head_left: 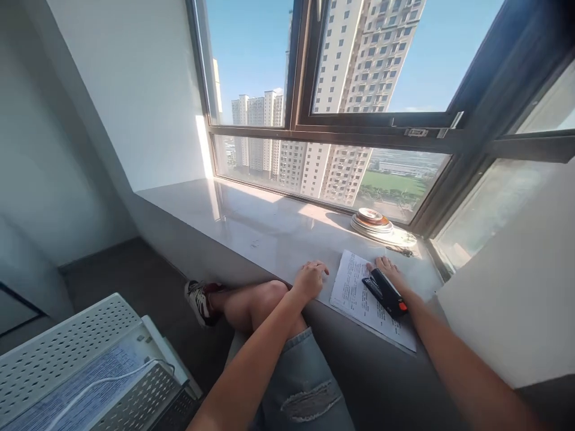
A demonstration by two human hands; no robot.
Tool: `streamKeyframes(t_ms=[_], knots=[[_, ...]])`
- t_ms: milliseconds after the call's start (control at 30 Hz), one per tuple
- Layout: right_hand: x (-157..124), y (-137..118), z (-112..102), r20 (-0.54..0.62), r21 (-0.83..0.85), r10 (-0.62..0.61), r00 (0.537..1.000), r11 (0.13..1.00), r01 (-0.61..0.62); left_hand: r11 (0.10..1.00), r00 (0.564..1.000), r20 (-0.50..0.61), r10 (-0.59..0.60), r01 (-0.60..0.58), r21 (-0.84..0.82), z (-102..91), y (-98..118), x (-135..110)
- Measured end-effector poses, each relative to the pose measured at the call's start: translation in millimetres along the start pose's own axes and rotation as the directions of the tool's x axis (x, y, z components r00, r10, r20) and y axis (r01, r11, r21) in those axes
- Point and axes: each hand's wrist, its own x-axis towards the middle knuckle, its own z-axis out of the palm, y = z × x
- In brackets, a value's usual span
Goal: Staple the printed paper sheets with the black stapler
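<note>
My left hand (311, 279) rests at the front edge of the windowsill, left of the papers. Its fingers are loosely bent and apart, with nothing seen in them. A black stapler (385, 293) with a red-orange patch at its near end lies aslant over the printed sheets (350, 281). My right hand (390, 274) is just beyond and beside the stapler, fingers spread toward the sill. Its thumb tip shows past the stapler's far end; whether it touches the stapler I cannot tell. The sheets lie stacked, their near corner reaching over the sill edge.
Behind the papers, a stack of plates (372, 224) stands against the window frame (377, 129). Small dark items (402, 251) lie beside it. The pale sill (256, 224) stretches left. At lower left is a perforated white appliance (85, 353) with a white cable (108, 378).
</note>
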Motion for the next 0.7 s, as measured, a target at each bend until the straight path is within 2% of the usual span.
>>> streamKeyframes(t_ms=[100, 167, 233, 367, 467, 533, 600, 700], knots=[[28.0, -13.2, 19.9, -0.027, -0.032, -0.053, 0.998, 0.998, 0.052, 0.997, 0.985, -0.170, -0.021, 0.007, -0.080, 0.1, 4.2, -4.7], [48.8, -35.2, 28.9, -0.051, -0.038, -0.104, 0.993, 0.994, 0.102, 0.991, 0.959, -0.282, -0.017, -0.021, -0.133, -2.9, 7.9, -7.7], [69.1, -67.1, 33.9, -0.061, -0.032, -0.142, 0.988, 0.990, 0.140, 0.983, 0.923, -0.384, -0.031, -0.041, -0.178, -7.9, 11.5, -9.8], [99.8, -146.4, 33.4, -0.048, -0.001, -0.197, 0.979, 0.980, 0.197, 0.964, 0.830, -0.547, -0.105, -0.050, -0.261, -20.0, 17.3, -11.2], [113.6, -203.1, 29.2, -0.035, 0.029, -0.221, 0.975, 0.975, 0.222, 0.951, 0.775, -0.614, -0.147, -0.059, -0.302, -27.3, 19.2, -11.1], [120.7, -232.8, 27.5, -0.026, 0.061, -0.230, 0.973, 0.971, 0.231, 0.947, 0.759, -0.633, -0.152, -0.071, -0.313, -29.9, 19.1, -11.2], [126.7, -253.5, 27.0, -0.005, 0.101, -0.236, 0.972, 0.967, 0.235, 0.945, 0.756, -0.637, -0.151, -0.078, -0.317, -30.6, 18.4, -11.2], [132.5, -267.4, 27.8, 0.018, 0.165, -0.234, 0.972, 0.960, 0.227, 0.945, 0.760, -0.633, -0.148, -0.079, -0.316, -29.4, 17.8, -11.0]])
